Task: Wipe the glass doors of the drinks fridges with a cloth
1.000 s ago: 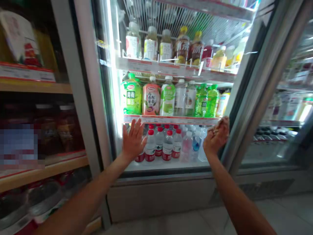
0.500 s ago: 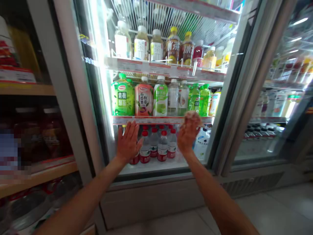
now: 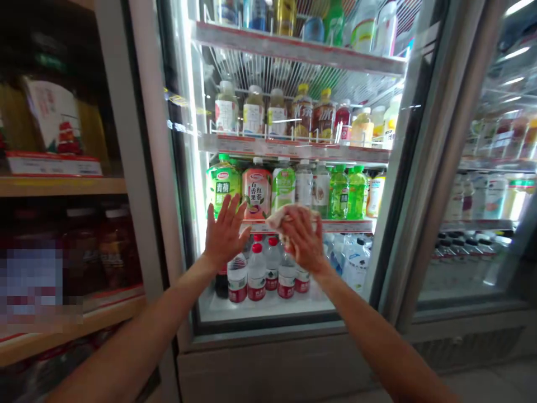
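Observation:
A glass door (image 3: pixel 260 310) of a lit drinks fridge fills the middle of the head view. My left hand (image 3: pixel 225 232) is raised before the glass with its fingers spread, holding nothing; whether the palm touches the pane I cannot tell. Right of it, my right hand (image 3: pixel 305 240) presses a crumpled pale cloth (image 3: pixel 289 215), bunched under the fingers, at the glass. Behind the hands stand a red tea bottle (image 3: pixel 257 193), a green tea bottle (image 3: pixel 222 184) and, on the bottom shelf, several red-capped water bottles (image 3: pixel 257 274).
A steel door frame (image 3: pixel 432 168) parts this door from another glass-fronted fridge (image 3: pixel 486 224) on the right. At the left stands a wooden shelf (image 3: pixel 62 186) with packaged goods. Higher fridge shelves (image 3: pixel 302 50) carry more bottles and cans.
My right hand has swept left with the cloth, closer to my left hand. The left hand stays raised with its fingers more spread. The view has tilted up, showing a higher shelf.

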The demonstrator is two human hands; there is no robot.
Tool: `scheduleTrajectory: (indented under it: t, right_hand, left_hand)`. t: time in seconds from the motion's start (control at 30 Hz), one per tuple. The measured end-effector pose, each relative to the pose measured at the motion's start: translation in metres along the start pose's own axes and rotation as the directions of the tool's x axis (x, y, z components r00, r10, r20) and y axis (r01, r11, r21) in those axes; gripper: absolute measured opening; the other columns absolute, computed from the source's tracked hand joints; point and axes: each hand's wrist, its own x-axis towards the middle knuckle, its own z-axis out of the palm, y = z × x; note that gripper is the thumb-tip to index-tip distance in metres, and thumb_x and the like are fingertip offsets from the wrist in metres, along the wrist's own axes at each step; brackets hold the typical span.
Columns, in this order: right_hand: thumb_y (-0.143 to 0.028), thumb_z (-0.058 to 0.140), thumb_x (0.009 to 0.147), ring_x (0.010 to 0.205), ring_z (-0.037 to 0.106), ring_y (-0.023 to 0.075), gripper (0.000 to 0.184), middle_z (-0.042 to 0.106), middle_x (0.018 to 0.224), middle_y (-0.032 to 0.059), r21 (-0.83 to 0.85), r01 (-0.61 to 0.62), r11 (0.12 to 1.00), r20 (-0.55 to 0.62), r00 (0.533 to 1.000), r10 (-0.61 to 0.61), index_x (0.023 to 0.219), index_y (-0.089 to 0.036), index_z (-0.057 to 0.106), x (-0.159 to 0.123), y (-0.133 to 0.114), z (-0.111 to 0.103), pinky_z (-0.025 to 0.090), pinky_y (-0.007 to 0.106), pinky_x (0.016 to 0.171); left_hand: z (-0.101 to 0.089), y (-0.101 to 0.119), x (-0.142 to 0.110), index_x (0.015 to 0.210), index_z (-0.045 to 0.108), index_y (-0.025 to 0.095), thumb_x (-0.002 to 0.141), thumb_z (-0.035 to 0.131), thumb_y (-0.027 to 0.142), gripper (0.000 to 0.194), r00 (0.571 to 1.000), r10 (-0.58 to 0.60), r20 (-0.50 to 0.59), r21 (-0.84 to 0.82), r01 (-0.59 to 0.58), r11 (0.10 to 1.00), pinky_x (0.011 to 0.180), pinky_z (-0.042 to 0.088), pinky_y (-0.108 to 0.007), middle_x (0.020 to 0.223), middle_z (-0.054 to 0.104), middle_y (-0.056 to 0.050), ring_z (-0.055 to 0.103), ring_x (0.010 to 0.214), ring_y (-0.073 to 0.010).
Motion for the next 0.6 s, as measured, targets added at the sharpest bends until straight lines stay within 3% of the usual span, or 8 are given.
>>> scheduleTrajectory:
  t: [0.03,0.13,0.2,0.3,0.4,0.53,0.57,0.6]
  right_hand:
    - [-0.027,0.041,0.084,0.136,0.024,0.0251,0.057,0.035,0.143,0.0051,-0.031,-0.116,0.993,-0.078,0.991,0.113,0.139,-0.026,0.028,0.003,0.008,-0.001,0.015,0.056,0.109]
    - [-0.025,0.036,0.086,0.135,0.025,0.0289,0.059,0.033,0.144,0.0129,-0.051,-0.478,0.877,-0.307,0.843,0.441,0.142,-0.019,0.021,0.014,0.019,0.000,0.019,0.060,0.105]
    - [-0.025,0.037,0.085,0.136,0.023,0.0275,0.058,0.032,0.144,0.0115,-0.051,-0.368,0.928,-0.240,0.907,0.347,0.142,-0.020,0.023,0.017,0.007,0.002,0.022,0.056,0.106]
    - [-0.026,0.042,0.084,0.136,0.024,0.0232,0.053,0.039,0.141,0.0044,-0.016,0.015,1.000,-0.014,1.000,-0.015,0.136,-0.026,0.035,0.013,-0.006,0.000,0.019,0.051,0.110]
    - [-0.027,0.042,0.084,0.132,0.033,0.0236,0.048,0.046,0.135,0.0067,-0.076,-0.173,0.982,-0.082,0.983,0.167,0.132,-0.025,0.040,0.003,0.038,-0.009,0.016,0.054,0.110]
    - [-0.026,0.036,0.083,0.126,0.039,0.0306,0.052,0.043,0.135,0.0178,-0.036,-0.688,0.725,-0.408,0.673,0.618,0.133,-0.014,0.038,-0.002,0.111,-0.020,0.026,0.061,0.100]
    - [-0.026,0.035,0.083,0.127,0.038,0.0309,0.052,0.043,0.135,0.0186,-0.007,-0.717,0.697,-0.442,0.628,0.641,0.134,-0.013,0.037,-0.002,0.113,-0.020,0.028,0.061,0.099]
    - [-0.025,0.035,0.083,0.127,0.037,0.0301,0.052,0.043,0.135,0.0180,0.005,-0.695,0.719,-0.438,0.645,0.626,0.134,-0.013,0.037,-0.001,0.107,-0.020,0.029,0.059,0.100]
  left_hand:
    - [0.001,0.000,0.001,0.141,0.023,0.019,0.085,0.047,0.037,0.063,1.000,0.006,0.004,0.006,-0.006,1.000,0.112,0.004,-0.046,0.144,0.030,-0.012,0.016,0.138,-0.0224]
    - [0.001,0.001,-0.001,0.141,0.023,0.020,0.085,0.047,0.037,0.062,1.000,0.011,0.011,0.009,-0.011,1.000,0.112,0.004,-0.047,0.144,0.031,-0.012,0.016,0.138,-0.0224]
    - [0.000,0.002,-0.002,0.141,0.021,0.020,0.085,0.047,0.036,0.064,1.000,0.001,0.002,0.012,-0.001,1.000,0.112,0.005,-0.047,0.143,0.032,-0.012,0.016,0.138,-0.0231]
    - [-0.003,0.000,0.000,0.142,0.018,0.021,0.085,0.047,0.035,0.066,1.000,0.002,-0.002,0.021,-0.002,1.000,0.112,0.006,-0.048,0.144,0.031,-0.012,0.017,0.137,-0.0232]
    - [-0.009,-0.008,0.007,0.143,0.015,0.021,0.086,0.046,0.035,0.066,1.000,-0.023,0.006,0.045,0.023,0.999,0.112,0.006,-0.048,0.145,0.028,-0.011,0.016,0.138,-0.0232]
    - [-0.011,-0.017,0.016,0.143,0.012,0.023,0.086,0.046,0.037,0.068,0.995,-0.098,0.022,0.049,0.097,0.994,0.111,0.008,-0.050,0.148,0.020,-0.010,0.014,0.138,-0.0252]
    - [-0.010,-0.017,0.017,0.143,0.012,0.023,0.086,0.046,0.037,0.068,0.994,-0.110,0.020,0.036,0.109,0.993,0.111,0.008,-0.051,0.149,0.018,-0.009,0.014,0.138,-0.0260]
    - [-0.009,-0.017,0.018,0.143,0.011,0.023,0.086,0.046,0.038,0.069,0.993,-0.121,0.012,0.020,0.121,0.992,0.111,0.007,-0.052,0.149,0.016,-0.009,0.014,0.138,-0.0269]
